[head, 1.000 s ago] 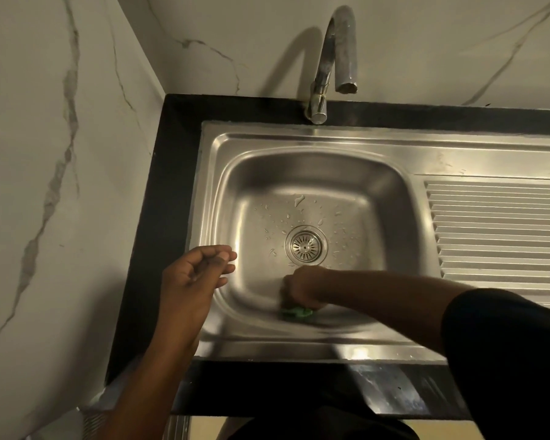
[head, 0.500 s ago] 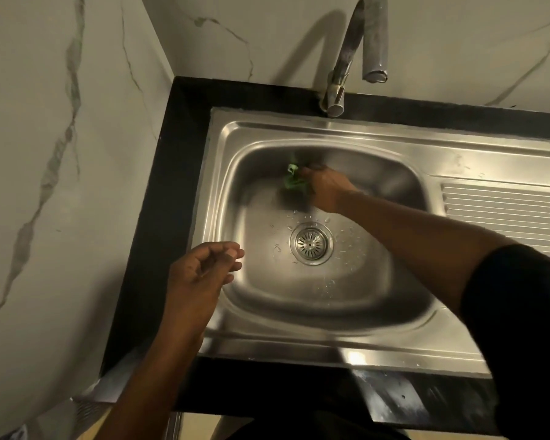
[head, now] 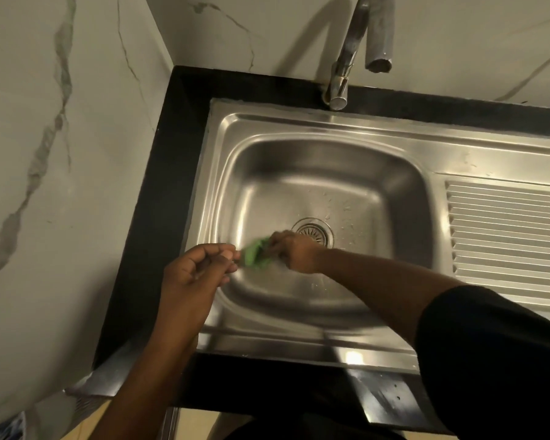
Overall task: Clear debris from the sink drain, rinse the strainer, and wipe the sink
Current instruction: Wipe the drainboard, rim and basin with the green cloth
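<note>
A stainless steel sink (head: 315, 128) fills the middle of the view. Its round strainer (head: 315, 231) sits in the drain, partly covered by my right hand. My right hand (head: 294, 254) grips a green scrub cloth (head: 254, 255) against the near-left part of the basin floor. My left hand (head: 197, 271) hovers over the sink's left rim with fingers loosely curled, holding nothing. A few water drops lie around the drain.
A chrome tap (head: 356, 52) stands behind the basin, its spout over the back edge. The ribbed draining board (head: 505, 230) lies to the right. A black countertop (head: 159, 198) frames the sink, with marble walls at the left and back.
My right hand has swept the green cloth from the basin's back wall down to the near-left floor beside the drain. My left hand stayed over the left rim.
</note>
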A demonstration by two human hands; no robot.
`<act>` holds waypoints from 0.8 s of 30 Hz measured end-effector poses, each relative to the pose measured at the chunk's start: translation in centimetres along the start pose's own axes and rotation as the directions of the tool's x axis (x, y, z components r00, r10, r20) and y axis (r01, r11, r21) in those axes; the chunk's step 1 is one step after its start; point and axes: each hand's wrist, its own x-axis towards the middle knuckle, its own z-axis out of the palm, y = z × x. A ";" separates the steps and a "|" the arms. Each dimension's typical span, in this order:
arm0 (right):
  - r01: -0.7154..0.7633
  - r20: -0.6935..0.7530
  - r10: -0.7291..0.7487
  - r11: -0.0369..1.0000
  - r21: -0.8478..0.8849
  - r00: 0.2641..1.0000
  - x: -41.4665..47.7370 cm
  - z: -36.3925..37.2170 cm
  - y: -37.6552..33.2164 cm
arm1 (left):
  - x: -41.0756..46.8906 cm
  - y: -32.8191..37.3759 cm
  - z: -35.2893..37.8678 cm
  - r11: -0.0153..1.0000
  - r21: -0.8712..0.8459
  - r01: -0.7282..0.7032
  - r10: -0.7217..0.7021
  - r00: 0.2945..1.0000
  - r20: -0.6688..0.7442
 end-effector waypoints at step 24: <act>0.339 0.565 0.247 0.592 -0.731 0.787 -0.4 -10.5 0.2 | -0.7 -0.2 1.1 1.000 -0.021 -0.012 0.012 1.000 0.005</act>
